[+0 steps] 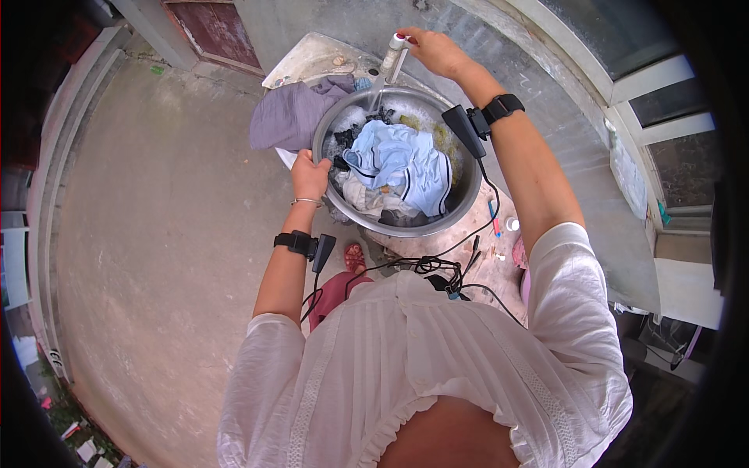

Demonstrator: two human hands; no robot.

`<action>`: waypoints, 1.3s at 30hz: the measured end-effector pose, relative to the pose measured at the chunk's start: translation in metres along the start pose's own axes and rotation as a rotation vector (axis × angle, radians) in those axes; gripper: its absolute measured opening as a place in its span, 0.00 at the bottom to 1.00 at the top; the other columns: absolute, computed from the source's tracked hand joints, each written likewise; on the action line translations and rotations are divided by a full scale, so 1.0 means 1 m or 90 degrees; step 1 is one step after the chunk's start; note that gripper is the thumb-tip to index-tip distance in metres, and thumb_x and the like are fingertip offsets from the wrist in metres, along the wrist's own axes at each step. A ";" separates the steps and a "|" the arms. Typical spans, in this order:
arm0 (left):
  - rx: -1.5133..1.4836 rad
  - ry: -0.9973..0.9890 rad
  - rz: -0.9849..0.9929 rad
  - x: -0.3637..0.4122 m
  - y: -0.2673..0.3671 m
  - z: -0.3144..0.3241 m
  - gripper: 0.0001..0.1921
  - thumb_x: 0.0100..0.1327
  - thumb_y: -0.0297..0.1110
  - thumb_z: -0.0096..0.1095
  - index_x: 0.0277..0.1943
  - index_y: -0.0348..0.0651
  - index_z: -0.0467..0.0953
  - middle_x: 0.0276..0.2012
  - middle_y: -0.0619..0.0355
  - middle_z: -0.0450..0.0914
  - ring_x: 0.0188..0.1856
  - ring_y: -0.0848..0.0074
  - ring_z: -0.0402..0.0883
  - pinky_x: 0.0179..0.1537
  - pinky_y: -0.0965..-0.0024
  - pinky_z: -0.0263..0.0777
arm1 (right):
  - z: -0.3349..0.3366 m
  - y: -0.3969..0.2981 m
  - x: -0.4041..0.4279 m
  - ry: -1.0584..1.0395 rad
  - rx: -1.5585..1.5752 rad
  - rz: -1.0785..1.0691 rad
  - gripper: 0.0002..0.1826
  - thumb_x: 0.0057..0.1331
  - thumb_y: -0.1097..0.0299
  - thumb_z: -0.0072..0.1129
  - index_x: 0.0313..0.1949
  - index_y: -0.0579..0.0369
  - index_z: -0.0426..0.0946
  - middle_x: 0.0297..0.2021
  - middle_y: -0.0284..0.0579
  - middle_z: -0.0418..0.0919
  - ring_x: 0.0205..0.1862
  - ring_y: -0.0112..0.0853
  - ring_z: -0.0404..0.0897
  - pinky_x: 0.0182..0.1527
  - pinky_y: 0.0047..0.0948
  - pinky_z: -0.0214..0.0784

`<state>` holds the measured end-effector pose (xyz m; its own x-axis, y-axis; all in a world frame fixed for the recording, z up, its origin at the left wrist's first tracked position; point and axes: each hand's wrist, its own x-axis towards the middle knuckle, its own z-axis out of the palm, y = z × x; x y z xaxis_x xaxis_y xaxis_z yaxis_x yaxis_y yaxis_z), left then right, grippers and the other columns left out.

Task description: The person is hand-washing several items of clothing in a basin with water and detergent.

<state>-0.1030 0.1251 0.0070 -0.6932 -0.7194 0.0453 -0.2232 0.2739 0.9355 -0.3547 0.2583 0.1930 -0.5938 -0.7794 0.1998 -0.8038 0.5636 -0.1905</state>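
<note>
A round metal basin (404, 229) stands before me, with soapy water in it. My left hand (310, 174) grips its left rim. Light blue cloth with dark and white trim (404, 158) lies on top, over pale cloth (360, 194); black cloth (345, 138) and yellow-green cloth (440, 137) show at the edges. My right hand (436, 51) reaches to the faucet (391, 57), its fingers on the handle at the top. Water runs from the faucet into the basin. Greyish-purple cloth (284, 114) hangs over the sink's edge, left of the basin.
The corner sink (307, 55) is behind the basin, against the concrete wall (562, 134). On the pale slab (468, 234) at right lie a red and blue stick-like item (495, 219) and a small white cap-like item (512, 224). Black cables (430, 265) run from my wrists across my front.
</note>
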 end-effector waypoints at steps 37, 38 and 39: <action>-0.022 0.009 0.012 0.002 -0.003 0.001 0.12 0.48 0.29 0.64 0.26 0.34 0.66 0.20 0.56 0.72 0.25 0.77 0.68 0.29 0.72 0.66 | -0.021 -0.040 -0.006 0.013 -0.158 0.194 0.21 0.64 0.49 0.46 0.42 0.52 0.79 0.40 0.51 0.80 0.44 0.45 0.78 0.45 0.42 0.70; -0.022 0.008 0.013 0.002 -0.002 0.000 0.12 0.48 0.29 0.64 0.26 0.34 0.66 0.20 0.56 0.72 0.25 0.77 0.68 0.29 0.72 0.66 | -0.022 -0.041 -0.007 0.014 -0.160 0.200 0.22 0.64 0.48 0.47 0.41 0.53 0.79 0.39 0.51 0.80 0.44 0.45 0.79 0.44 0.42 0.70; -0.005 -0.004 -0.004 0.002 0.001 -0.001 0.11 0.48 0.29 0.64 0.29 0.33 0.69 0.24 0.51 0.75 0.28 0.70 0.74 0.32 0.69 0.68 | -0.023 -0.042 -0.007 0.015 -0.162 0.205 0.23 0.63 0.47 0.47 0.40 0.53 0.80 0.39 0.51 0.80 0.44 0.45 0.79 0.44 0.41 0.70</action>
<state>-0.1035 0.1235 0.0086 -0.6966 -0.7165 0.0376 -0.2220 0.2651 0.9383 -0.3177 0.2467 0.2212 -0.8149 -0.5472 0.1912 -0.5580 0.8298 -0.0035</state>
